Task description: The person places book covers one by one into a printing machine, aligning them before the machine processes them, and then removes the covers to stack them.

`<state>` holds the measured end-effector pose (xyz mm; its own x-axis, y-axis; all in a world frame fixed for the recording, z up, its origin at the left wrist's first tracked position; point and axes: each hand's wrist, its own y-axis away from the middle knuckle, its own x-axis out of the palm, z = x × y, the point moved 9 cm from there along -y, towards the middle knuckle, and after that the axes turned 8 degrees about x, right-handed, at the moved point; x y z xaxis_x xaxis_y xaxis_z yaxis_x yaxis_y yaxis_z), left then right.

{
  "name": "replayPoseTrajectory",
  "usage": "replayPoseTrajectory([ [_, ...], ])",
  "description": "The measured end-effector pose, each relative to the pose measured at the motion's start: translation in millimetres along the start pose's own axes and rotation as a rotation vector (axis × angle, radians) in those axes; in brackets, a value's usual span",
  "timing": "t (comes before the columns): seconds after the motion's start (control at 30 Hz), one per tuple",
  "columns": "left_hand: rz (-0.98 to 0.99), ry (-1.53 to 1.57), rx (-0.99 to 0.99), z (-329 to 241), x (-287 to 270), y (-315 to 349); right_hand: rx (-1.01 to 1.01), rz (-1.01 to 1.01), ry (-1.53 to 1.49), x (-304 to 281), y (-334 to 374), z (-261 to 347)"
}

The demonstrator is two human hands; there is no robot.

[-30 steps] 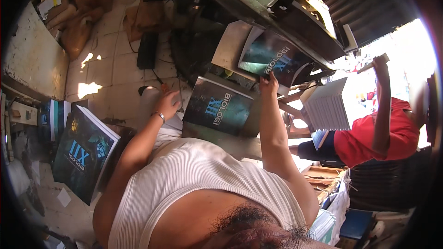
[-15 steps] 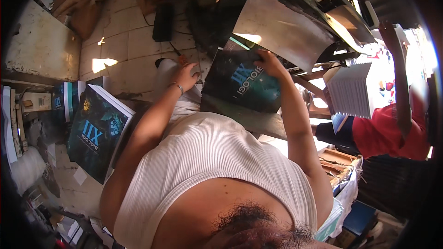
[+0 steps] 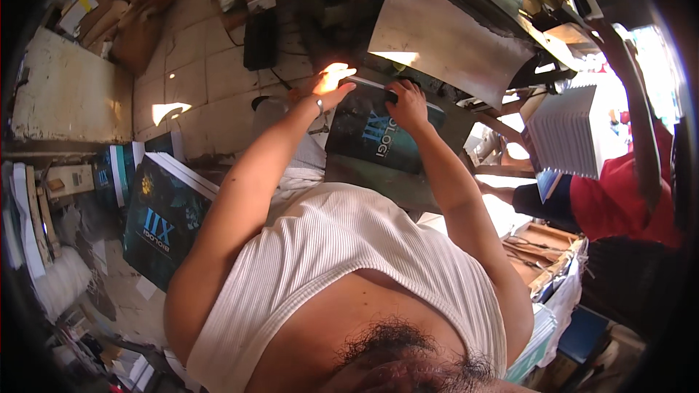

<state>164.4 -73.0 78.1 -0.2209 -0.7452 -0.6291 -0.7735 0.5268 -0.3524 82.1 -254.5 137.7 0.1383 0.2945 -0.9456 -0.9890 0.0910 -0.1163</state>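
A dark green softcover book (image 3: 357,127) with blue and white lettering lies on a dark work surface (image 3: 378,185) in front of me. My left hand (image 3: 332,89) holds its far left corner, thumb on the cover and sunlit fingers past the edge. On the far edge, further right, my right hand (image 3: 409,106) grips the book with bent fingers; the fingertips are partly hidden. Just beyond the book a large pale metal sheet (image 3: 444,36) slopes down towards it.
At the left stand more books with the same cover (image 3: 156,222). To the right, a person in a red top (image 3: 619,200) is near a thick pale stack of books or paper (image 3: 564,131). A wooden crate (image 3: 542,244) sits near my right elbow, and a black box (image 3: 260,40) lies on the tiled floor (image 3: 204,65).
My left hand has moved forward and right from beside the book onto its far left corner. My right hand has shifted slightly left along the far edge. The book now lies turned a little.
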Motion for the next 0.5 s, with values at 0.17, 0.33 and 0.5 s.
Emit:
replayPoseTrajectory([
  [0.17,0.176,-0.165,0.027,11.9,32.7,-28.1,0.048,-0.039,-0.068,18.7,-28.6,20.1],
  [0.33,0.238,-0.13,-0.041,25.9,33.3,-29.3,0.148,0.026,-0.075,27.5,-34.9,-7.1],
  [0.5,0.289,-0.09,-0.1,19.2,28.0,-22.2,0.133,0.084,0.045,-8.9,-5.6,-76.6],
])
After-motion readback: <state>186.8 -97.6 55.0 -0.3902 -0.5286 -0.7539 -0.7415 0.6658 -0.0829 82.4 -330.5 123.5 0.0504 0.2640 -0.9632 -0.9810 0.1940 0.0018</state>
